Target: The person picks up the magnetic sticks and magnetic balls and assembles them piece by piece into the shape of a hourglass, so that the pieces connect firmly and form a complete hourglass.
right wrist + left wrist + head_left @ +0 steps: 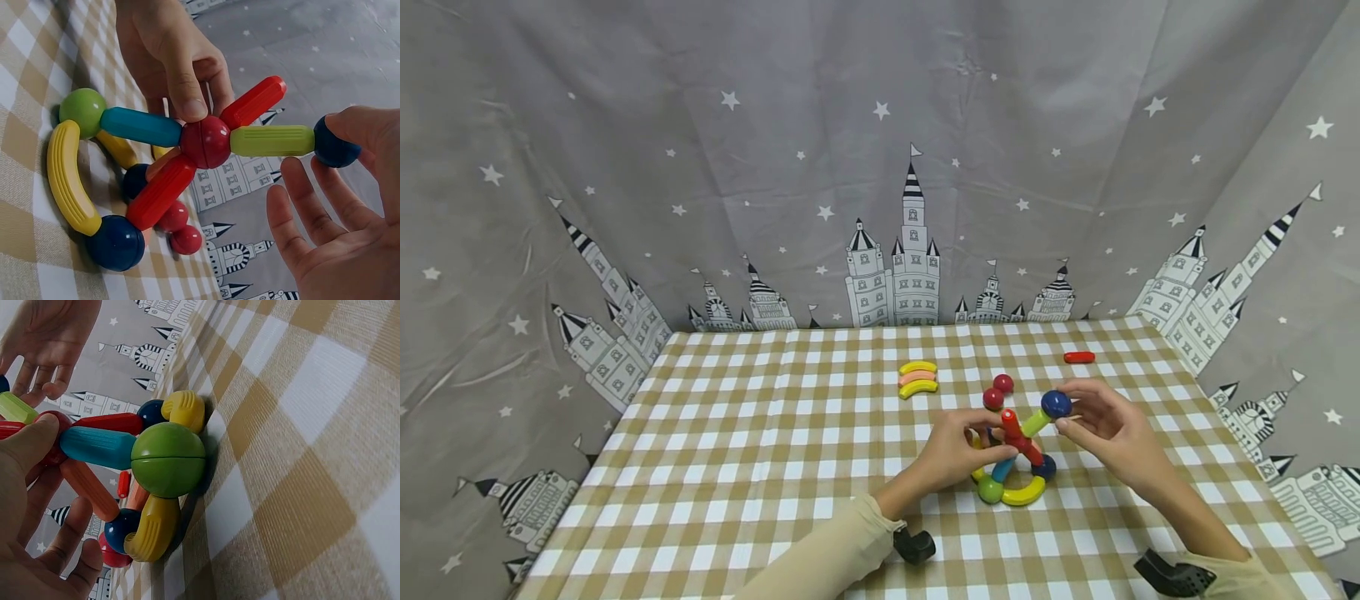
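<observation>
A toy structure of rods and balls stands on the table, with a base ring of yellow curved rods [70,178], a green ball [167,459] and dark blue balls [115,242]. From the base, teal [140,127], red and orange rods [90,490] lean up to a red ball [206,142]. My left hand [951,450] grips that red ball, thumb pressed on it. Above it, a short red rod [255,102] and a lime rod [273,140] stick out. At the lime rod's outer end sits a blue ball [1056,404], pinched by my right hand [1112,429].
Two red balls [992,399] lie just behind the structure. Farther back, two yellow curved rods [918,367] flank a pink one [917,377]. One loose red rod [1079,357] is at the back right. A grey castle-print curtain [775,167] hangs behind the checked tablecloth [722,467].
</observation>
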Motion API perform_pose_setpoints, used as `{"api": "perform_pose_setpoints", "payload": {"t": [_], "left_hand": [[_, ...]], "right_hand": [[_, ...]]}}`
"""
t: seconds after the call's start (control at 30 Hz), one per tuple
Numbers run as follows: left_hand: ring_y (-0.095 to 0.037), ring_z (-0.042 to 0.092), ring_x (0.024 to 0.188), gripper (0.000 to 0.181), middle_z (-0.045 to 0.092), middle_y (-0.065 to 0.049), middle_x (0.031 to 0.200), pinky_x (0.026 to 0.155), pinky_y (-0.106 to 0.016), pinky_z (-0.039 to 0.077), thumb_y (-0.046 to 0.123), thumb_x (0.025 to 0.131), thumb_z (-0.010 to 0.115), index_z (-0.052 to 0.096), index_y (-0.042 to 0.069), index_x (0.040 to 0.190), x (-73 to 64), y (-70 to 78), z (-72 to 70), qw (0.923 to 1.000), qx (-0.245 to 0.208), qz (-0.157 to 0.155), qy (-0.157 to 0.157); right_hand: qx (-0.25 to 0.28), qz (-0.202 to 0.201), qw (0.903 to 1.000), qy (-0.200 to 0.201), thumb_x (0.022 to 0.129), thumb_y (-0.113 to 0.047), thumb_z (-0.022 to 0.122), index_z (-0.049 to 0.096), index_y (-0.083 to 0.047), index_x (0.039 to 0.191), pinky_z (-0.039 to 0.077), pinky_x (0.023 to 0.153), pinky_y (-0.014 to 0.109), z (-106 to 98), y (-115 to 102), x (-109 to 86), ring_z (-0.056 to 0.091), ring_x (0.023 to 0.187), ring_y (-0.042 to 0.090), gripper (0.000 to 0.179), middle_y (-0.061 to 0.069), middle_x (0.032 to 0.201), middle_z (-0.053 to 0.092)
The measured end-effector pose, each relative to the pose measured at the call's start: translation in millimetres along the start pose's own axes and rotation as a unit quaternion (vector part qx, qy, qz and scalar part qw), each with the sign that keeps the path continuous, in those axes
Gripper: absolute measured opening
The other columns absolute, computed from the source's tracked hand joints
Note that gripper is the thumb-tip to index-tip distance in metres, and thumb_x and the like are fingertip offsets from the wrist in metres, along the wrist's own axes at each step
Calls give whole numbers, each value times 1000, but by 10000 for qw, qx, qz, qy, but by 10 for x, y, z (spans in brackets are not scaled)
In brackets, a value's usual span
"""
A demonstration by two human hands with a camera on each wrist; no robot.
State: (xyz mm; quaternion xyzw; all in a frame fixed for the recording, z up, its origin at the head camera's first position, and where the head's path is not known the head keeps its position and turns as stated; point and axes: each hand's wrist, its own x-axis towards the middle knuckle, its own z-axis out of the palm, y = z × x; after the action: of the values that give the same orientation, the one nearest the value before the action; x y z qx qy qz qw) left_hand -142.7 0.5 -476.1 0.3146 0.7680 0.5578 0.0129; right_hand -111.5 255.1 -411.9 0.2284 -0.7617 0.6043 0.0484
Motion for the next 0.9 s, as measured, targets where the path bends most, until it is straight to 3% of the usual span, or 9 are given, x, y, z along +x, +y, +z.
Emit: {"api": "perform_pose_setpoints", "payload": {"t": [0.2,0.3,0.47,0.57,0.7,0.9], "left_hand": [[-9,63,76,26,74,-3,96,61,-23,50,21,89,83,76,15,113,10,4,23,9999,92,107,34],[-12,63,78,28,74,-5,98,63,-23,50,21,89,83,76,14,115,6,19,12,10000,57,-7,-20],[-12,63,82,31,76,-5,104,67,-25,51,23,90,82,75,16,120,-17,50,-37,9996,72,-246,-98],[-7,62,81,32,76,-5,109,68,-25,52,24,91,81,75,17,122,-26,44,-87,9994,117,-336,-29],[-7,63,79,31,76,-3,114,67,-24,50,23,92,80,75,12,121,-23,3,-170,9990,230,-348,153],[-12,64,80,27,77,3,109,70,-25,52,20,94,78,76,6,116,-24,-76,-265,9975,371,-458,383]], "right_hand": [[124,92,9999,7,92,12,68,52,2,136,57,85,24,5,33,-39,69,105,13,48,3,124,68],[175,184,9996,-89,93,11,67,49,0,142,56,86,24,35,70,-58,69,106,13,53,6,125,68],[12,411,9990,-176,96,3,68,47,0,147,56,87,24,117,154,-77,69,105,14,55,-2,128,67],[-183,578,9980,-181,97,-3,70,50,2,145,57,86,24,170,203,-92,68,104,13,53,2,130,66],[-355,823,9954,-346,98,-10,71,57,3,139,57,85,26,233,262,-108,66,103,14,46,17,130,66],[-380,1096,9921,-486,100,-17,70,63,-6,133,57,87,28,296,306,-78,66,108,15,35,13,132,66]]}}
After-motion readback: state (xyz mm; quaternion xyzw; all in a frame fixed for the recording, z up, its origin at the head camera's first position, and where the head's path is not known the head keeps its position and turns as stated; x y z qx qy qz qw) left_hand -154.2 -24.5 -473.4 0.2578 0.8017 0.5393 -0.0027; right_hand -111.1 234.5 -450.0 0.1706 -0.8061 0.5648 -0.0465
